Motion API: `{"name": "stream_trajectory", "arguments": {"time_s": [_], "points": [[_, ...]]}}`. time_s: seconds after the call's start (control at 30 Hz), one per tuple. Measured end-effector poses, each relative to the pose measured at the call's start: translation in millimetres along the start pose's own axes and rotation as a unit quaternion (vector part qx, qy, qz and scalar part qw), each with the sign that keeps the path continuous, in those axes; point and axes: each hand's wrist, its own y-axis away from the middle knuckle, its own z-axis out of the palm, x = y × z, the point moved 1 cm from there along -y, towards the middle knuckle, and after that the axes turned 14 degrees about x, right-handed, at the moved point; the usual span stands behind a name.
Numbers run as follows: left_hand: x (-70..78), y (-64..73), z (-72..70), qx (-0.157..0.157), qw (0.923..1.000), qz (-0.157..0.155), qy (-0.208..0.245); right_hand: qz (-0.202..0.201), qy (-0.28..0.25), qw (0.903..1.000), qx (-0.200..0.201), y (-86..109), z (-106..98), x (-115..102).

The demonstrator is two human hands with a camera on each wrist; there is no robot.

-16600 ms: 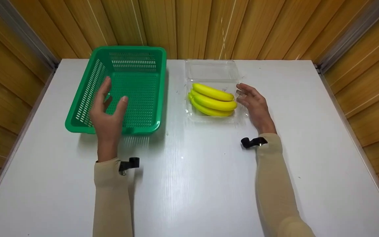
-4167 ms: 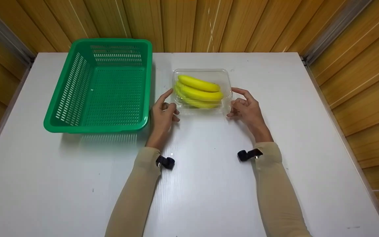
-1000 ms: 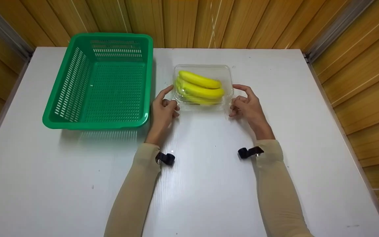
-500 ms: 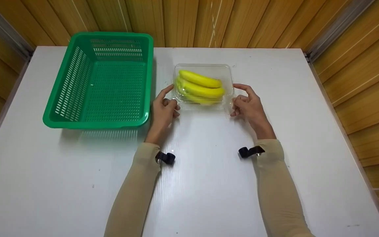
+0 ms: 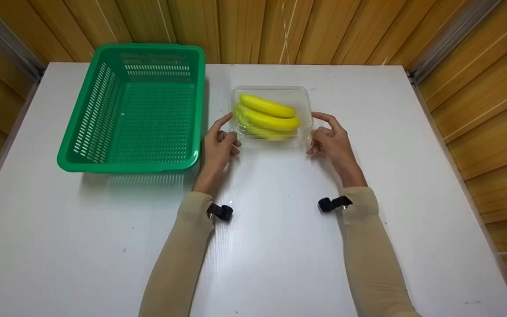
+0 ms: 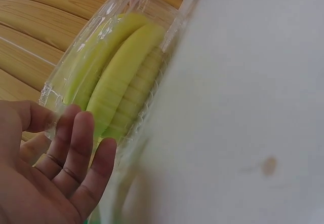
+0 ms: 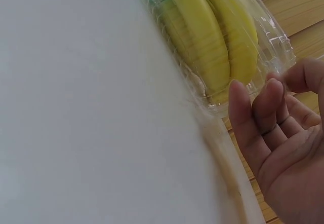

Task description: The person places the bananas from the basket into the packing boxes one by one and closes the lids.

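Note:
A clear plastic clamshell box (image 5: 271, 90) sits on the table with its lid down over a bunch of yellow bananas (image 5: 269, 119). At the box's left front corner, my left hand (image 5: 216, 152) pinches the rim with thumb and fingers, the index finger stretched along the side. My right hand (image 5: 335, 147) does likewise at the right front corner, its index finger reaching to the side wall. In the left wrist view, the bananas (image 6: 121, 64) show through the ribbed plastic beside the left hand (image 6: 55, 168). The right wrist view has the right hand (image 7: 288, 133) at the box's corner.
A green plastic basket (image 5: 130, 167) with slotted walls stands to the left of the box, with nothing in it. White tabletop (image 5: 271, 246) stretches in front of the box. Wood-panelled walls (image 5: 244, 31) rise behind and at the sides.
Much earlier the lid lay folded back and my left hand was over the basket. The lid now covers the bananas and both hands are at the box. In the last second hardly anything moved.

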Motion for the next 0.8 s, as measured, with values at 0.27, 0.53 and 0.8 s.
{"name": "stream_trajectory", "arguments": {"time_s": [0.27,0.53,0.8], "points": [[-0.7,-0.7,-3.2,0.0,0.9999,0.007,0.015,0.0,0.018,0.9998,0.008,-0.5,-0.3,-1.4],[-2.4,-0.1,-5.3,0.015,0.9987,0.049,0.0,-0.022,0.049,0.9985,0.007,1.7,-0.5,-3.2],[-5.2,7.1,-6.8,0.031,0.9897,0.119,-0.073,-0.049,0.065,0.9962,0.031,2.9,-3.3,-3.0]]}}
